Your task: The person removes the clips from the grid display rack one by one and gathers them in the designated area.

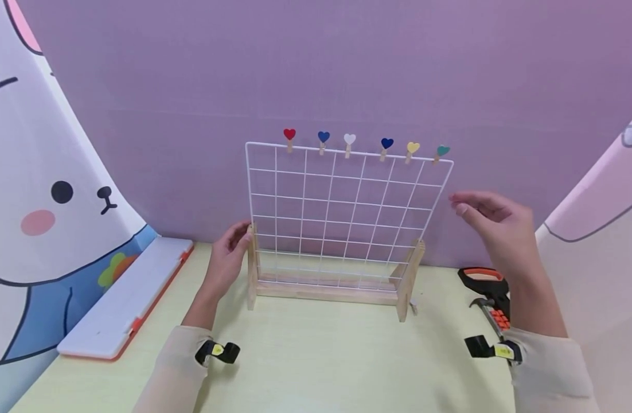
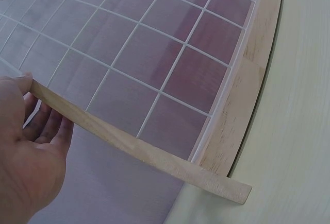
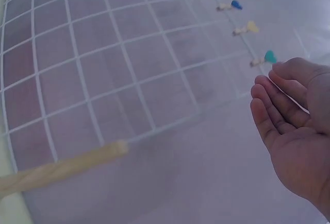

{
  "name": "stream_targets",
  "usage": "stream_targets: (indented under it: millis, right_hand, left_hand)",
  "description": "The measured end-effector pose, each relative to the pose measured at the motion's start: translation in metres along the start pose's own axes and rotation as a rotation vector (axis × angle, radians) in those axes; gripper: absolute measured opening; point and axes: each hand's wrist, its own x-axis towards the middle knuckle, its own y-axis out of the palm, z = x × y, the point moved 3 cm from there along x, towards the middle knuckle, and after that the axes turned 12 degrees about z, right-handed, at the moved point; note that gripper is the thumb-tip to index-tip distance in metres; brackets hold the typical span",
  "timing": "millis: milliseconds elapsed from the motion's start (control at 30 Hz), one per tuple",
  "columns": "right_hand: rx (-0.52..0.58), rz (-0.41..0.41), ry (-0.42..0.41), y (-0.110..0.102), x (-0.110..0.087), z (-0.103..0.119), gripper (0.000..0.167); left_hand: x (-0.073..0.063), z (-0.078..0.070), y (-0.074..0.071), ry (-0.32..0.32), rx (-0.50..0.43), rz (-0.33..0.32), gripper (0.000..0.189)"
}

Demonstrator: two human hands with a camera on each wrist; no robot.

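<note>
A white wire grid (image 1: 342, 201) stands upright in a wooden stand (image 1: 326, 292). Along its top edge sit several small heart clothespins, among them a red one (image 1: 289, 135), a yellow one (image 1: 413, 149) and a green one (image 1: 442, 151) by the right corner. My left hand (image 1: 227, 255) pinches the top of the stand's left wooden upright (image 2: 139, 149) between thumb and fingers. To the right of the grid, my right hand (image 1: 494, 226) is raised beside its edge, fingers loosely bent and nothing between them. The right wrist view has its fingertips (image 3: 260, 91) just below the green clothespin.
A long white case (image 1: 127, 298) with orange edges lies at the left of the table (image 1: 336, 361). Past the stand on the right are a hammer (image 1: 486, 310) and a black-and-orange handle (image 1: 483, 278), partly behind my right forearm. A purple backdrop (image 1: 316, 63) rises behind.
</note>
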Motion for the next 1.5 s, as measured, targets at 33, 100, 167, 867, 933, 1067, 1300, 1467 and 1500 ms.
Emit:
stream_targets:
  millis: [33,100,167,867,933,1067,1300,1467,1500]
  right_hand:
    - [0.004,0.000,-0.007,0.001,0.002,0.004,0.031]
    - [0.013,0.003,-0.026,0.004,0.007,0.012,0.031]
    - [0.024,0.008,-0.048,0.008,0.012,0.020,0.030]
    - [0.118,0.114,-0.140,0.055,0.068,0.072,0.025]
    - [0.120,0.115,-0.142,0.059,0.073,0.076,0.024]
    - [0.154,0.122,-0.152,0.068,0.083,0.084,0.024]
    - [0.174,0.141,-0.162,0.086,0.101,0.097,0.021]
    - [0.137,0.156,-0.156,0.098,0.113,0.105,0.021]
    - [0.129,0.159,-0.153,0.101,0.116,0.106,0.021]
  left_hand:
    - [0.000,0.000,0.000,0.001,0.000,0.001,0.045]
    - [0.000,0.000,0.000,0.006,-0.001,0.001,0.045]
    - [0.000,-0.001,0.000,0.012,-0.005,0.000,0.045]
    - [0.000,0.002,0.001,0.005,-0.019,-0.002,0.045]
    - [0.000,0.001,0.001,0.005,-0.016,-0.001,0.045]
    - [0.000,0.000,0.001,0.004,-0.016,0.000,0.045]
    - [0.000,0.001,0.001,0.012,-0.019,-0.004,0.045]
    - [0.000,0.001,0.000,0.048,-0.023,-0.006,0.045]
    - [0.000,0.001,0.000,0.056,-0.023,-0.006,0.045]
